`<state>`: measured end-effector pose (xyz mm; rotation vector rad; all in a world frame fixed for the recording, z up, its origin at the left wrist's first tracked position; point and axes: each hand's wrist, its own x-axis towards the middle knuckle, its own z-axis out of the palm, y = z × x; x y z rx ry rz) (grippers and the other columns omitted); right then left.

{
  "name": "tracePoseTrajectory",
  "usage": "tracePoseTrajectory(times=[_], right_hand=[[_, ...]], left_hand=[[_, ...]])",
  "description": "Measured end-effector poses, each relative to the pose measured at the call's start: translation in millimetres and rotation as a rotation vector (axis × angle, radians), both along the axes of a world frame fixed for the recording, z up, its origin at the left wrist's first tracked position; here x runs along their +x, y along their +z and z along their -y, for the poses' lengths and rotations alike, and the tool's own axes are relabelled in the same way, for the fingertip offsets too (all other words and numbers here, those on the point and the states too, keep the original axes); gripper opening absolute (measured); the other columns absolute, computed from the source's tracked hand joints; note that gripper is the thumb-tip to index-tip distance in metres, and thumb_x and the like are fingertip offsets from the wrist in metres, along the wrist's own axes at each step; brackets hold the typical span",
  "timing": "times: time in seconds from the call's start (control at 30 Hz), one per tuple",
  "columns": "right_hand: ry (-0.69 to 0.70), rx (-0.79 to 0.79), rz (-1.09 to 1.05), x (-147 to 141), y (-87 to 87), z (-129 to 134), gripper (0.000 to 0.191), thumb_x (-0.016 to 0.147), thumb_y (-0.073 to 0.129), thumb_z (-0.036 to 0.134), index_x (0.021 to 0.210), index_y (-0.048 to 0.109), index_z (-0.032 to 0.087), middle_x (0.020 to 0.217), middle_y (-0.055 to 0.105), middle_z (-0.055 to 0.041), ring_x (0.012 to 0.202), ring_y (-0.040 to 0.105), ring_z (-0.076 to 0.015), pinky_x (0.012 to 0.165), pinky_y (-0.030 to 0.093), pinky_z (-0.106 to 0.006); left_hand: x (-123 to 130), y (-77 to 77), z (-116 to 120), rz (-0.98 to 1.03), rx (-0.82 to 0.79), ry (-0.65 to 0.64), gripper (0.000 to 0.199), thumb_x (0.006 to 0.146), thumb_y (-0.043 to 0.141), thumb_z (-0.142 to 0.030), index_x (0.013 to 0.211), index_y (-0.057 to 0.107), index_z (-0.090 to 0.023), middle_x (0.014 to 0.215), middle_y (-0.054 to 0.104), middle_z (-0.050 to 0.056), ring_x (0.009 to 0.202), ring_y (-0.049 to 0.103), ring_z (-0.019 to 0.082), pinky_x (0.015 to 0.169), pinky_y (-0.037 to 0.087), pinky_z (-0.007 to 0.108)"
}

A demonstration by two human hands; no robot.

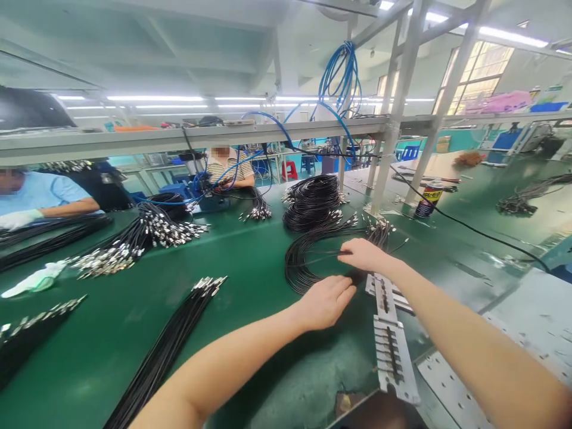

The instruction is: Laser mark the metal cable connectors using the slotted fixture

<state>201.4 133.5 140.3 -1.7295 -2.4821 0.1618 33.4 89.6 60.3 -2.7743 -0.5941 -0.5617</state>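
Note:
A loop of thin black cables (297,262) with metal end pieces lies on the green tabletop, in front of both my hands. My right hand (363,255) is closed, its fingertips pinched on black cable at the loop's right side. Lower down, my left hand (325,301) has its fingers curled together over the near end of the same cables; its fingertips are partly hidden. Just right of the hands is a slotted metal fixture (389,351), running toward me, with small dark pieces along its middle.
A tall coil of black cables (310,205) stands behind the loop. Cable bundles (174,339) lie on the left, near a white glove (38,280). A dark can (428,201) stands by the rack post (397,119). Two other people sit across the table.

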Motion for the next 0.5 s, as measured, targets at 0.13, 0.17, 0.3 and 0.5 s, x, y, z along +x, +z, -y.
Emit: tracePoseTrajectory(times=[0.13,0.17,0.3,0.5], right_hand=[[0.060,-0.081,0.015,5.6,2.3,3.2,0.020,0.077,0.051,0.036,0.084,0.062,0.021,0.080,0.065,-0.0036,0.077,0.060,-0.0192,0.065,0.042,-0.026],[0.056,-0.090,0.016,6.0,3.4,4.4,0.021,0.077,0.050,0.035,0.089,0.060,0.021,0.081,0.065,-0.0037,0.076,0.060,-0.0191,0.064,0.042,-0.026],[0.031,-0.098,0.027,2.9,5.1,9.9,0.031,0.078,0.048,0.028,0.107,0.053,0.018,0.082,0.066,-0.0051,0.073,0.060,-0.0189,0.064,0.042,-0.026],[0.029,0.108,-0.130,8.0,18.5,1.3,0.018,0.079,0.043,0.026,0.083,0.060,0.022,0.081,0.067,-0.0017,0.076,0.060,-0.0179,0.068,0.042,-0.026]], left_hand=[[3.8,-22.9,-15.0,0.004,0.128,0.176,0.046,0.086,0.032,-0.016,0.131,0.038,-0.011,0.138,0.037,0.013,0.130,0.028,0.027,0.107,0.023,0.045],[5.9,-22.8,-20.1,0.020,0.131,0.207,0.047,0.085,0.033,-0.017,0.132,0.037,-0.012,0.138,0.037,0.012,0.130,0.028,0.028,0.107,0.021,0.047],[12.0,-21.2,-32.0,0.124,0.086,0.308,0.050,0.083,0.037,-0.020,0.132,0.036,-0.012,0.135,0.040,0.015,0.126,0.034,0.030,0.103,0.027,0.046],[15.7,-51.0,-26.6,0.106,-0.058,0.396,0.043,0.083,0.041,-0.025,0.123,0.045,-0.006,0.092,0.060,0.014,0.092,0.054,0.025,0.092,0.036,0.043]])
